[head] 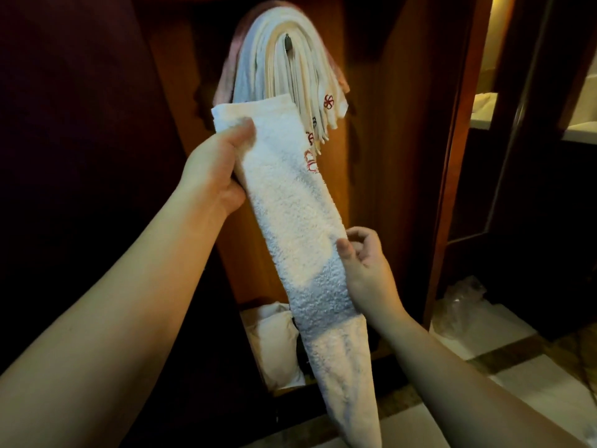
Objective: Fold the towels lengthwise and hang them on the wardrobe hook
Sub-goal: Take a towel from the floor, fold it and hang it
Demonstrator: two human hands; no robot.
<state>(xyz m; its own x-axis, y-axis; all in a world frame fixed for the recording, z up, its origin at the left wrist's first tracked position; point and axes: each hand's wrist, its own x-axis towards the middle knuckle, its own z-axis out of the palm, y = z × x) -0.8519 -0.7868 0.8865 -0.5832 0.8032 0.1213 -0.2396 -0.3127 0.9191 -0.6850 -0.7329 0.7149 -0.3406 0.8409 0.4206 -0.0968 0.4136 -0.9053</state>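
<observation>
A white terry towel [290,202] with red embroidery, folded into a long narrow strip, hangs slanted in front of me. My left hand [213,169] grips its upper end, thumb on top. My right hand [365,257] is at the strip's right edge about halfway down, fingers loosely curled; the thumb touches the cloth, and whether it pinches the edge is unclear. Above, several folded white towels [284,66] hang draped over the wardrobe hook [287,43], whose dark tip shows between them.
The open wooden wardrobe [365,124] stands ahead, with a white pillow-like bundle [277,344] on its floor. A door frame [452,156] rises at right, beyond it a crumpled plastic bag [462,302] on the tiled floor.
</observation>
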